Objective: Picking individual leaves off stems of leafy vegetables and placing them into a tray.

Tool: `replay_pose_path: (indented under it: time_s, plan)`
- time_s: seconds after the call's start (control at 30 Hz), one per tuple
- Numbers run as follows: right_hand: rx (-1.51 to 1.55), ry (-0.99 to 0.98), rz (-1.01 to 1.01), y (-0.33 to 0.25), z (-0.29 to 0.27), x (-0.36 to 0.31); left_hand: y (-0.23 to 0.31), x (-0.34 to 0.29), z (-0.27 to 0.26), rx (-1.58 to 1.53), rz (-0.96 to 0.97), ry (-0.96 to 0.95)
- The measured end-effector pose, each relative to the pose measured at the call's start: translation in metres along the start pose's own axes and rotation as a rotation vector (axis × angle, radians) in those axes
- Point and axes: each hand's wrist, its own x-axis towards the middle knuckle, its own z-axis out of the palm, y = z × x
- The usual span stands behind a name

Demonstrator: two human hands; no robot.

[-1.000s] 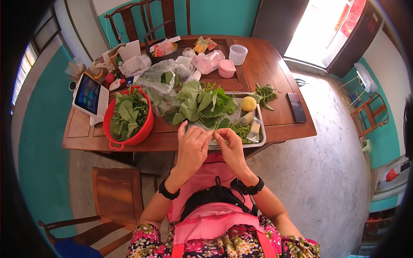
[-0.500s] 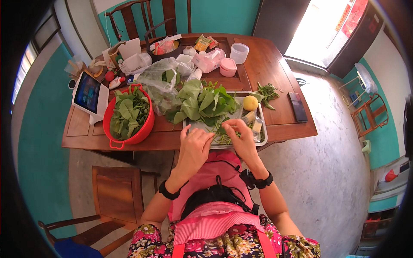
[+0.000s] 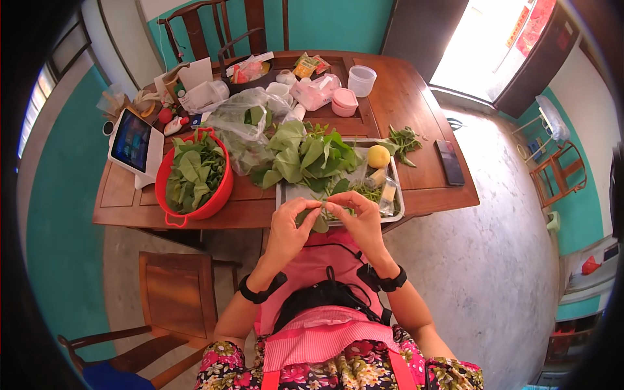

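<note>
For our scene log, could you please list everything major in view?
table: one, brown, centre
basket: one, red, table's left
screen device: one, white, table's left
plastic bag: one, clear, central
leaves: many, green, basket and centre
tray: one, silver, near edge
round fruit: one, yellow, tray
phone: one, black, table's right
lidded pot: one, pink, far side
tub: one, translucent, far side
caddy: one, black, far side
chairs: at least three, brown, around room
held leaf: one, green, before tray
left grip: one, pinching held leaf
right grip: one, pinching held leaf
</note>
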Motion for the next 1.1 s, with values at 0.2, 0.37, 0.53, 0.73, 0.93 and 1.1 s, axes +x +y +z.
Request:
replay_pose_path:
  time_s: [0.2, 0.37, 0.53, 0.73, 0.93, 1.1]
  plan:
    - [0.205, 0.099, 0.045, 0.012, 0.002, -0.004, -0.004, -0.001, 0.004, 0.128, 0.079, -0.076]
    - [0.218, 0.259, 0.045, -0.004, -0.026, 0.014, -0.004, -0.005, -0.001, 0.145, 0.087, -0.077]
    - [-0.714, 0.061, -0.312, 0.015, -0.069, 0.034, -0.004, -0.004, -0.01, 0.02, 0.0, 0.036]
    - [-1.042, 0.001, -0.393, 0.024, -0.041, 0.046, 0.005, -0.002, -0.014, -0.056, -0.211, 0.051]
    - [-1.007, -0.1, -0.429, 0.017, -0.037, 0.06, 0.012, 0.002, -0.008, 0.005, -0.134, 0.069]
    - [-0.727, -0.254, -0.517, -0.002, -0.029, 0.065, 0.008, 0.023, 0.005, 0.204, 0.084, 0.105]
